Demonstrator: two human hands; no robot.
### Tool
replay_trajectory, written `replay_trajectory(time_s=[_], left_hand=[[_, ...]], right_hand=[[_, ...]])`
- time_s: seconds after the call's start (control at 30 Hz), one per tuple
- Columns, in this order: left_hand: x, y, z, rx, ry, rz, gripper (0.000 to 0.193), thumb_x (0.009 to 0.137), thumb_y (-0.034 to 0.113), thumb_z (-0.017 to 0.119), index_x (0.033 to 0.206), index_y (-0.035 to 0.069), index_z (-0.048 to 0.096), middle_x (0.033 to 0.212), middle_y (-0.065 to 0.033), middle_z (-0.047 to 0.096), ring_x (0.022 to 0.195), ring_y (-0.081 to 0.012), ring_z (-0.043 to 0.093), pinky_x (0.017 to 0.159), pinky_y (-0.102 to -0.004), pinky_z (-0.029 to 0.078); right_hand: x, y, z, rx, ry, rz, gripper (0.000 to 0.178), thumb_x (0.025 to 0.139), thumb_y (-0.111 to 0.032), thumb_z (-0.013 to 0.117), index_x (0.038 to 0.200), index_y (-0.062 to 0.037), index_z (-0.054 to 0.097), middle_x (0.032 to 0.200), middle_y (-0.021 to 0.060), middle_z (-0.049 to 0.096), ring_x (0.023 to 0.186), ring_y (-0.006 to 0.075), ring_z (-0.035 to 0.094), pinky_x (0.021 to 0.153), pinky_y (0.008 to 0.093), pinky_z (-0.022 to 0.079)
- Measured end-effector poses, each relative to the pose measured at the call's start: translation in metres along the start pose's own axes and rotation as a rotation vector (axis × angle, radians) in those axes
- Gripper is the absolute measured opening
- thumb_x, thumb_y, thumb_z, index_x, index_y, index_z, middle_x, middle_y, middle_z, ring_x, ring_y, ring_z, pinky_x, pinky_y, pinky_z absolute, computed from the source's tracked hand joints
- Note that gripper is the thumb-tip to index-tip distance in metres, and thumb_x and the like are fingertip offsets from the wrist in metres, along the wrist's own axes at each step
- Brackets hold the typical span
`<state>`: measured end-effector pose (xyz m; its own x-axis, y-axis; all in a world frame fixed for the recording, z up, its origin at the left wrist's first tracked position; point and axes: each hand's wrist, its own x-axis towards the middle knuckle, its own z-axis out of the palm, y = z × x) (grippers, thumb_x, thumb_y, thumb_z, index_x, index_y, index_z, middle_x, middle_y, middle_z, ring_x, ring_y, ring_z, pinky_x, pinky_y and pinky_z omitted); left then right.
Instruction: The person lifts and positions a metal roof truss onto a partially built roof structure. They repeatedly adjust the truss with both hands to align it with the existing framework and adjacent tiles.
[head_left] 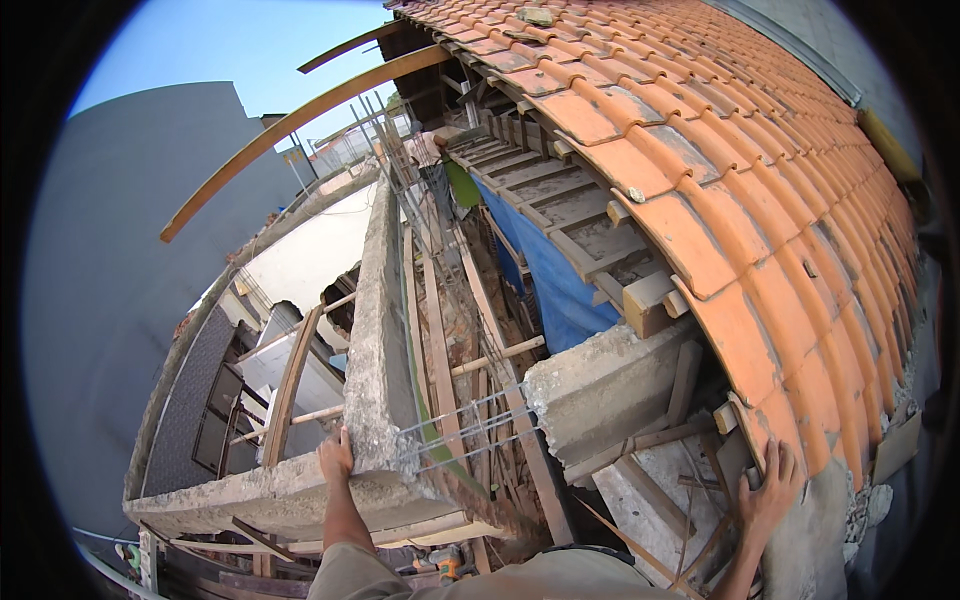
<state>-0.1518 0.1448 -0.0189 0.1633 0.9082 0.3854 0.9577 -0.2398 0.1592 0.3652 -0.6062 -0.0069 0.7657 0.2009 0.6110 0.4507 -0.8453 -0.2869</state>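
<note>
My left hand (337, 456) rests on the rough grey concrete beam (372, 330), at the corner where it meets a cross beam. Its fingers lie against the concrete, and it carries nothing. On the right, my right hand (772, 492) leans on the lowest orange roof tile (790, 425) at the roof's edge, fingers apart and pointing up the slope. Between my hands, thin bare steel bars (470, 430) bridge the gap from the left beam to a broken concrete beam end (590, 385).
An orange power tool (447, 565) lies low in front of me. Wooden planks (505, 380) and a blue tarp (570, 290) fill the gap below. A long timber (300, 115) juts out at upper left. Another person (430, 160) stands farther along, near upright steel bars.
</note>
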Motion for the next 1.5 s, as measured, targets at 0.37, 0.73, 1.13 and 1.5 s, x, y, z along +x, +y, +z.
replay_trajectory(time_s=[0.37, 0.73, 1.13, 1.5], left_hand=[[-0.003, 0.001, 0.001, -0.039, 0.033, 0.038, 0.075, 0.126, 0.058, 0.047, 0.115, -0.005, 0.087, 0.125, -0.0343, 0.082, 0.123, -0.0556, 0.075, 0.114, -0.0645, 0.053], [-0.003, 0.004, -0.003, -0.048, 0.031, 0.054, 0.075, 0.126, 0.057, 0.048, 0.111, -0.006, 0.086, 0.119, -0.0353, 0.082, 0.119, -0.0579, 0.075, 0.109, -0.0666, 0.054], [0.001, 0.001, 0.002, -0.023, -0.021, -0.008, 0.078, 0.125, 0.061, 0.047, 0.114, -0.005, 0.087, 0.126, -0.0339, 0.083, 0.126, -0.0553, 0.074, 0.117, -0.0632, 0.052], [-0.006, -0.004, 0.009, -0.088, -0.03, -0.053, 0.076, 0.125, 0.063, 0.047, 0.137, -0.002, 0.086, 0.143, -0.0278, 0.081, 0.143, -0.0468, 0.069, 0.13, -0.0557, 0.045]], right_hand=[[0.001, -0.001, -0.001, -0.007, 0.024, 0.001, 0.095, 0.07, -0.009, 0.091, 0.163, -0.0072, 0.07, 0.165, 0.0215, 0.067, 0.155, 0.0445, 0.059, 0.132, 0.0592, 0.045], [-0.001, 0.001, 0.002, -0.029, 0.011, 0.014, 0.1, 0.07, -0.009, 0.094, 0.166, -0.0082, 0.068, 0.167, 0.0199, 0.066, 0.157, 0.0438, 0.058, 0.134, 0.0595, 0.044], [0.001, 0.0, 0.0, -0.004, 0.009, -0.011, 0.096, 0.072, -0.009, 0.092, 0.166, -0.009, 0.069, 0.165, 0.02, 0.067, 0.155, 0.0444, 0.06, 0.132, 0.0595, 0.046], [0.0, -0.018, -0.013, -0.075, 0.094, -0.09, 0.059, 0.106, -0.06, 0.082, 0.148, -0.0184, 0.081, 0.148, 0.011, 0.08, 0.138, 0.0393, 0.073, 0.124, 0.0615, 0.053]])
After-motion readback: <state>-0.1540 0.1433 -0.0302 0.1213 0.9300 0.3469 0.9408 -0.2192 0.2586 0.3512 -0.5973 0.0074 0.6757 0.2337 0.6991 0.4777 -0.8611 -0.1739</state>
